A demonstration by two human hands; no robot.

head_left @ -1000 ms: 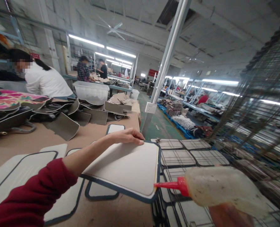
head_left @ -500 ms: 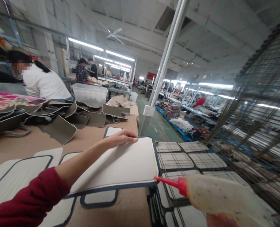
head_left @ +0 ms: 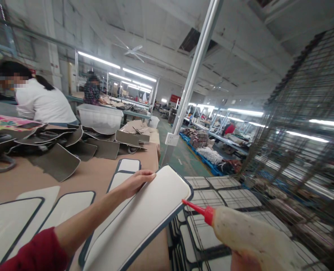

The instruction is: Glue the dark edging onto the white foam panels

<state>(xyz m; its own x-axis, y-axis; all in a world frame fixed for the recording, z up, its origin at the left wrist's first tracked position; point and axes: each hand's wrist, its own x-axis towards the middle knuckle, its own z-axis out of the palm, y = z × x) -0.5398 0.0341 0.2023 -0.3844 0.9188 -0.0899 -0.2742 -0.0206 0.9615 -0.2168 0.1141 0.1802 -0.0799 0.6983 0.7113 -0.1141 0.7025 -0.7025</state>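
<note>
White panel (head_left: 144, 216) pinched by left fingers (head_left: 148, 175), right fingers (head_left: 242, 261) gripping bottle (head_left: 248, 229) before wire rack (head_left: 302, 90).

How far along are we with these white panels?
Probably done: the rack panels, already laid out in rows. In hand: the left hand grips the held panel; the right hand has the squeeze bottle, its red nozzle at that panel's edge near a corner. Likely left: finishing this edge, perhaps the table panels too; I can't tell whether those are treated.
</note>
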